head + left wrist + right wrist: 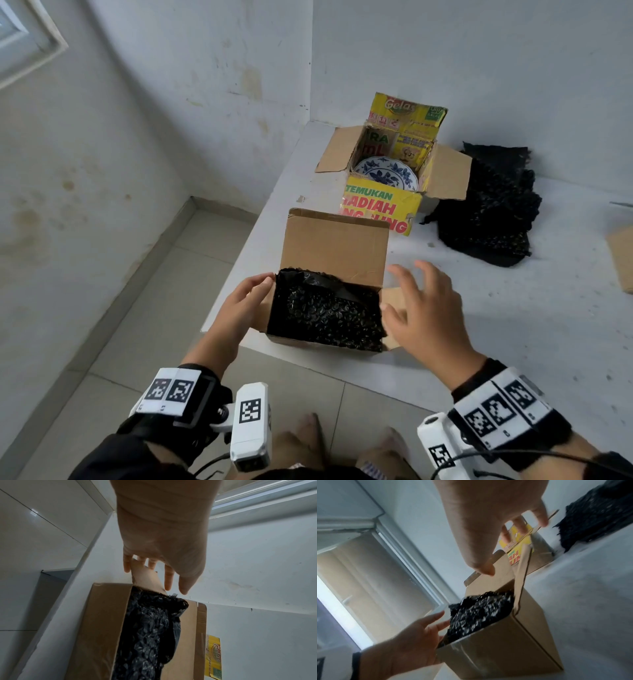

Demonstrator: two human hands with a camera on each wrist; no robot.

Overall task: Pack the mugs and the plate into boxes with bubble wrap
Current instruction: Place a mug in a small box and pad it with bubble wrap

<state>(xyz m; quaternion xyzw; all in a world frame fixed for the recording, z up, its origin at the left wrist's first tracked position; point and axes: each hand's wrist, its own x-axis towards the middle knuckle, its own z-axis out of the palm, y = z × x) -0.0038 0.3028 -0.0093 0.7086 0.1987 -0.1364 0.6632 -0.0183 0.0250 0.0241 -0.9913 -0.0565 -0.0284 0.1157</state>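
A brown cardboard box (334, 246) stands at the table's near left corner with its back flap upright. Black bubble wrap (329, 318) fills it, and no mug shows. My left hand (255, 291) rests with straight fingers against the box's left flap (145, 577). My right hand (407, 294) hovers over the right flap with fingers spread, holding nothing. Farther back, a yellow printed box (380, 209) stands with its flaps spread, and a blue-and-white plate (385, 173) lies in it, uncovered. The right wrist view shows both hands at the brown box (513, 649).
A loose pile of black bubble wrap (489, 212) lies right of the yellow box. A flat piece of cardboard (621, 257) pokes in at the far right edge. The white table (513, 325) meets the wall at the back, and its left edge drops to a tiled floor.
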